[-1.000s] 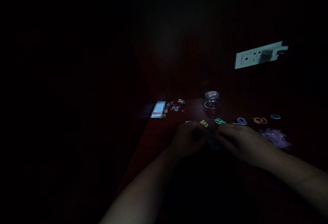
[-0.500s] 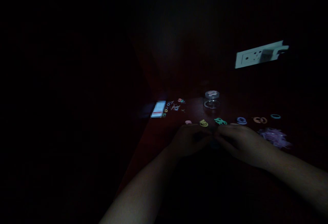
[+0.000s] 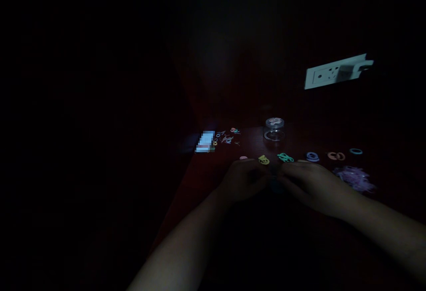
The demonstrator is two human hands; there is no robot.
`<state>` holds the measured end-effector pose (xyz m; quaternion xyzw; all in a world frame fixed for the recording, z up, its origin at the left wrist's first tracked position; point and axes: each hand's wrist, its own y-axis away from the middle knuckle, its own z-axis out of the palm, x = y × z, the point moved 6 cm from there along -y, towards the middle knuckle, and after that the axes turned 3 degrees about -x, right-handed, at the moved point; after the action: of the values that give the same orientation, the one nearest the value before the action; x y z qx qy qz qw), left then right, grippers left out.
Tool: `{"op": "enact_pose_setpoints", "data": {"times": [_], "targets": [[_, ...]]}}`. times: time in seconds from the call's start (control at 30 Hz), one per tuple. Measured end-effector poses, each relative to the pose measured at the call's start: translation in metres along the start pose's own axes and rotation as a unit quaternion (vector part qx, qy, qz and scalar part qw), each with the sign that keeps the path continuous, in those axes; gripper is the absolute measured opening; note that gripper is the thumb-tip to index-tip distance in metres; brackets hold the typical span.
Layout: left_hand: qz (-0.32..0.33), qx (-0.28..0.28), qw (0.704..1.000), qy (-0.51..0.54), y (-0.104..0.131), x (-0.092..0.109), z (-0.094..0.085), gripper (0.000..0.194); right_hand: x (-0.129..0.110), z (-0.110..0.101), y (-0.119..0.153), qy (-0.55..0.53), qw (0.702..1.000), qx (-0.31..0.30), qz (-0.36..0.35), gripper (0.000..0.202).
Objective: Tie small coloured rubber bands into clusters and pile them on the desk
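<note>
Viewing fr. head cam (only view), v. dim light. L hand (image 3: 244,180) & R hand (image 3: 309,180) meet low over the dark red tabletop (image 3: 186,193), fingertips curled inward, near each other w/ a narrow gap. Dim bluish item (image 3: 275,186) sits just below that gap; too dark to tell if either hand grips it or what it is. Hands prob. brought in from both sides so fingertips can work on one small thing together.

Beyond fingers, a loose row by colour, L to R: pink band (image 3: 243,158) partly behind L hand, yellow bands (image 3: 263,160), green bands (image 3: 285,158), blue-violet bands (image 3: 312,157), orange bands (image 3: 331,155), one teal ring (image 3: 356,153). Spacing looks deliberate, colours kept apart, all near hands. Purple pile (image 3: 355,179) just beyond R wrist, nearer the body than the row, likely so it's handy.

Clear jar (image 3: 274,138) upright, lid on, behind row, presumably out of the way. Farther L: mixed small bands (image 3: 228,140) scattered beside lit phone-like screen (image 3: 205,142), pixelated. Wall socket plate (image 3: 324,76) upper R, well apart fr. work.
</note>
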<state>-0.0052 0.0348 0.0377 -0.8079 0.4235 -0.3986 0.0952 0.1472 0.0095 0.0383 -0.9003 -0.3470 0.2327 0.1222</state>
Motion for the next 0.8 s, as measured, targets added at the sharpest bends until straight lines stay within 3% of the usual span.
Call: {"op": "enact_pose_setpoints", "data": {"times": [0.8], "targets": [[-0.007,-0.006,1.000,-0.017,-0.0010,-0.0009,-0.0013,0.007,-0.0034,-0.0023,-0.0001,0.008,1.000,0.010,-0.009,0.014]]}}
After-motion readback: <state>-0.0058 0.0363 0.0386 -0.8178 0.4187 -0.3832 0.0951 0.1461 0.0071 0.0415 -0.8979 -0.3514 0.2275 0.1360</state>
